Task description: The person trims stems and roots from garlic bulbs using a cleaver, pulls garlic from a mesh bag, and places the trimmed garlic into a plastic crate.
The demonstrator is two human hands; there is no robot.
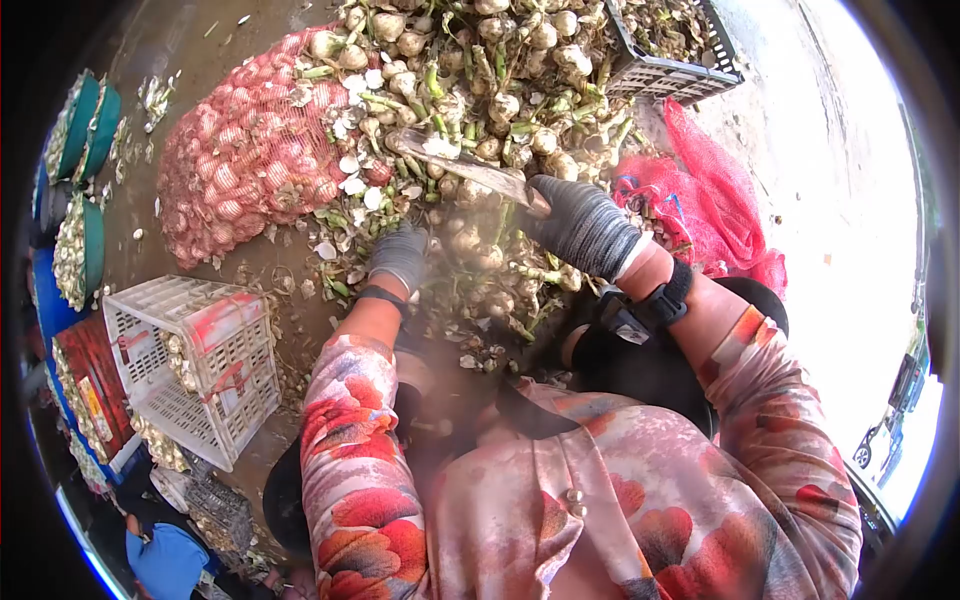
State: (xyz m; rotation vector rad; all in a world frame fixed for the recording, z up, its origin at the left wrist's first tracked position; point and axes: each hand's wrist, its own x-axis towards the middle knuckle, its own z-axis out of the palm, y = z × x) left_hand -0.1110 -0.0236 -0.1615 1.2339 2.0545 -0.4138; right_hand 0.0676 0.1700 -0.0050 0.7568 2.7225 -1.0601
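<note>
My right hand (582,225), in a grey knit glove, is closed around the handle of a knife (470,172). Its broad, dirty blade points left across a heap of pale garlic-like bulbs (505,105) with green stem pieces. Lower on the left, my left hand (400,255) wears a similar glove and reaches to the edge of the heap. Its fingers look curled in, and anything they hold is hidden. Loose white skins and cut stems lie around this hand. Blur from a smear covers the bulbs between my hands.
A full red mesh bag (250,150) of bulbs stands left of the heap. An open white crate (200,360) lies at lower left. A dark crate (670,65) and a pink mesh bag (715,195) are on the right. Another person (168,560) is at lower left.
</note>
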